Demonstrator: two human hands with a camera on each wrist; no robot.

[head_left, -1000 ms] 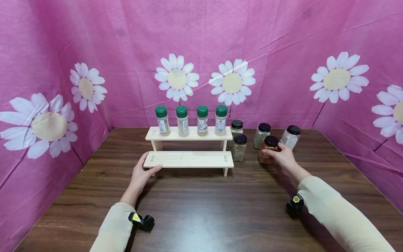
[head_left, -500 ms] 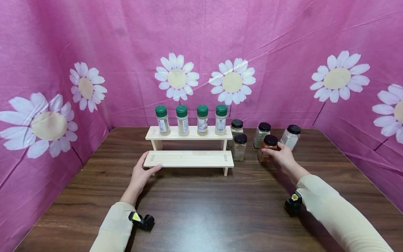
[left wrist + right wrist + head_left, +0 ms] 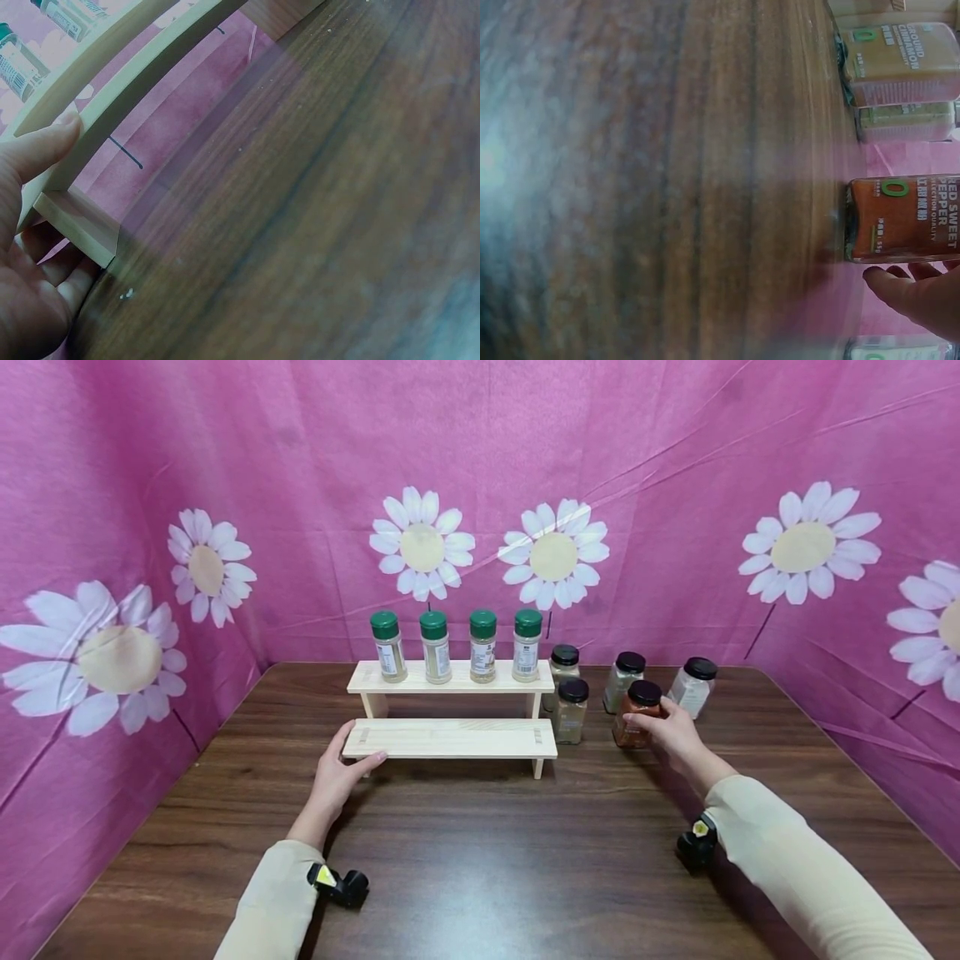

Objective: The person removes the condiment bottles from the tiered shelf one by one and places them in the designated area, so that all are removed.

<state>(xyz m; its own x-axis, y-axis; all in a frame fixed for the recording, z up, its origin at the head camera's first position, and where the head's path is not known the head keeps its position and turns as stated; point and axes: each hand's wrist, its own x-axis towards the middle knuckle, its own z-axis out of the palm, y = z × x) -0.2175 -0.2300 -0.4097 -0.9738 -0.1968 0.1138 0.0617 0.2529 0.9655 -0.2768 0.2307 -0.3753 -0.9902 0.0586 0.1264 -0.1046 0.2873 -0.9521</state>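
Note:
A two-tier wooden rack (image 3: 450,739) stands on the table, its lower tier bare. At the rack's left end my left hand (image 3: 335,777) grips the lower tier, thumb on the front edge; the left wrist view shows the fingers (image 3: 56,262) curled around the end leg. To the right, my right hand (image 3: 678,735) holds a black-lidded jar of red sweet pepper (image 3: 632,727) by its right side. This jar is upright, and its printed label (image 3: 930,214) faces the right wrist camera.
Several green-capped spice bottles (image 3: 482,652) line the upper tier. Right of the rack stand a ground cinnamon jar (image 3: 570,718) and another jar (image 3: 564,664) behind it. A green-tinted jar (image 3: 622,681) and a white jar (image 3: 693,689) flank the held one. Pink flowered cloth (image 3: 480,443) hangs behind.

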